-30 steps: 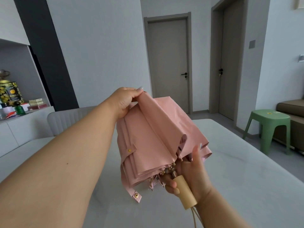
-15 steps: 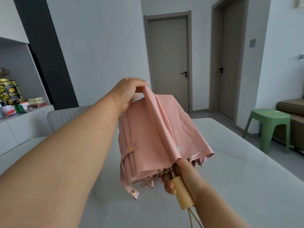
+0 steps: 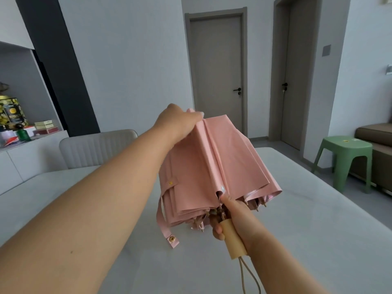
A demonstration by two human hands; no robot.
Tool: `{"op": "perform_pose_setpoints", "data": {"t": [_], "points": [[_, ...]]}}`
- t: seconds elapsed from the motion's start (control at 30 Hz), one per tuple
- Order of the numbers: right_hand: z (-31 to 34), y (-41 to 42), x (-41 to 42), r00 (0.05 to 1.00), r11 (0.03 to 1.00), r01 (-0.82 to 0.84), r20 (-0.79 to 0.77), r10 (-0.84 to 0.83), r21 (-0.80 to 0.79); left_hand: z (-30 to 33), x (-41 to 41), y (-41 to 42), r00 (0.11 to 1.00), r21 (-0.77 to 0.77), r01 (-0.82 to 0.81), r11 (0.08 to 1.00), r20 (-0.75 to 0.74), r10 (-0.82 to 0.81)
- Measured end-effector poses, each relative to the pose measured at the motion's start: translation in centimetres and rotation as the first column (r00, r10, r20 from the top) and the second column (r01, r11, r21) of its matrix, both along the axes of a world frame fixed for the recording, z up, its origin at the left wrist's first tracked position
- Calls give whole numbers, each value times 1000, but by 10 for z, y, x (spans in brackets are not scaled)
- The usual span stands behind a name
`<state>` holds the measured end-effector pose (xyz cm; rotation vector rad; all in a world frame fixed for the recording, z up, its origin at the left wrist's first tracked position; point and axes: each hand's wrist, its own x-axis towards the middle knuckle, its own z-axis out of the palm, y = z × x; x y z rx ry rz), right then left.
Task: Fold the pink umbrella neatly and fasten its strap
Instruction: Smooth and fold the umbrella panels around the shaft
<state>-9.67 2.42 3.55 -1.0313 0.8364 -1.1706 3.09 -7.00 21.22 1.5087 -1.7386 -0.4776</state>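
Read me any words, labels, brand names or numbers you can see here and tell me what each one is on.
Nothing here reads legibly.
Yellow tin on the shelf: printed label, too blurred to read.
Green stool: small yellow sticker, too small to read.
Boxes on the shelf: pattern only, no readable text.
Pink umbrella: no print visible.

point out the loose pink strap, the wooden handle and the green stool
loose pink fabric strap point(image 3: 164, 229), head view, mid-length of hanging part
light wooden umbrella handle point(image 3: 233, 240), head view, bare side
green plastic stool point(image 3: 346, 145), head view, seat top
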Motion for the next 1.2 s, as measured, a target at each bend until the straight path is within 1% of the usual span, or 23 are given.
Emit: {"op": "perform_pose_setpoints", "data": {"t": [0.07, 0.13, 0.27, 0.3, 0.37, 0.4, 0.47, 0.5, 0.57, 0.67, 0.7, 0.73, 0.77, 0.8, 0.83, 0.9, 0.97, 1.0, 1.03, 1.07, 1.1, 1.17, 1.2], "points": [[-1, 0, 1, 1000, 1000, 29, -2, -28, 12, -12, -2, -3, 991, -106, -103, 989, 76, 112], [0, -1, 1, 998, 998, 56, 30, -57, 30, -19, 2, -4, 971, -191, -191, 963, 105, 213], [2, -2, -1, 991, 998, 50, 119, -54, 30, -42, 15, -12, 950, -298, -281, 912, 48, 308], [3, -3, -2, 991, 999, 41, 124, -42, 16, -49, 16, -12, 950, -324, -287, 902, 24, 311], [2, -3, -1, 992, 1000, 23, 121, -21, -13, -61, 13, -9, 964, -389, -249, 887, -13, 265], [2, -3, 0, 992, 1000, 23, 126, -21, -17, -64, 12, -7, 972, -427, -213, 879, 1, 236], [1, -3, 1, 992, 999, 44, 122, -43, -9, -63, 9, -4, 966, -478, -152, 865, 112, 232], [1, -3, 0, 994, 998, 61, 94, -60, -7, -61, 8, -1, 951, -486, -149, 861, 168, 259], [0, -2, -2, 995, 995, 95, 20, -95, -2, -57, 3, 7, 927, -498, -148, 854, 232, 295], [0, -2, -2, 991, 992, 125, -38, -125, -8, -58, -16, 26, 902, -496, -30, 868, 361, 237], [1, -2, -2, 991, 991, 132, -38, -132, -8, -65, -23, 30, 891, -454, 14, 891, 410, 195], [1, -2, -2, 990, 990, 138, -27, -138, -5, -73, -28, 31, 884, -380, 32, 924, 443, 152], [2, -2, -1, 990, 990, 138, -11, -138, -1, -81, -31, 31, 887, -273, 24, 962, 449, 106], [2, -2, -2, 991, 991, 130, 2, -130, -4, -89, -32, 28, 908, -163, 1, 987, 414, 68], [3, -1, -1, 993, 993, 119, 14, -119, -9, -95, -31, 25, 939, -85, -22, 996, 340, 50], [5, 1, 0, 995, 995, 97, 33, -96, -15, -102, -28, 18, 986, -15, -59, 998, 156, 61], [5, 1, 1, 996, 997, 83, 41, -82, -7, -108, -24, 14, 997, 60, -37, 998, -61, 40], [6, 1, 1, 996, 997, 75, 45, -75, 0, -110, -22, 12, 977, 122, 7, 992, -214, 19], [7, 1, 1, 996, 998, 68, 56, -69, 10, -113, -20, 11, 929, 183, 58, 981, -370, 14], [8, 1, 1, 996, 998, 57, 73, -59, 21, -113, -19, 11, 868, 237, 96, 967, -495, 35], [9, 0, 0, 995, 999, 38, 90, -40, 30, -113, -17, 10, 815, 286, 129, 950, -576, 63], [10, 0, -1, 994, 999, 4, 109, -8, 39, -113, -15, 7, 752, 355, 174, 919, -650, 109], [9, 0, -3, 994, 999, -2, 111, -3, 46, -112, -16, 6, 725, 361, 179, 915, -677, 125]]}}
